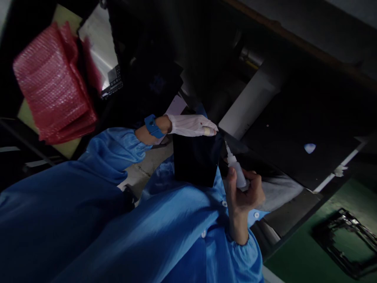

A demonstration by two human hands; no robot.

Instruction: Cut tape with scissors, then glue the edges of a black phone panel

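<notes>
My left hand, in a thin white glove, lies along the top edge of a flat black panel. Its fingers are pressed together at that edge, the far side of the grip being hidden. The panel hangs before my blue smock. In my bare right hand is a small translucent squeeze bottle with a thin nozzle. The nozzle points up toward the panel's right edge, a small gap apart from it. My thumb and fingers are closed round the bottle.
Red bubble wrap and a shiny metal plate are at the upper left. A dark tabletop with a small whitish piece on it lies to the right. A black frame rests on the green surface at lower right.
</notes>
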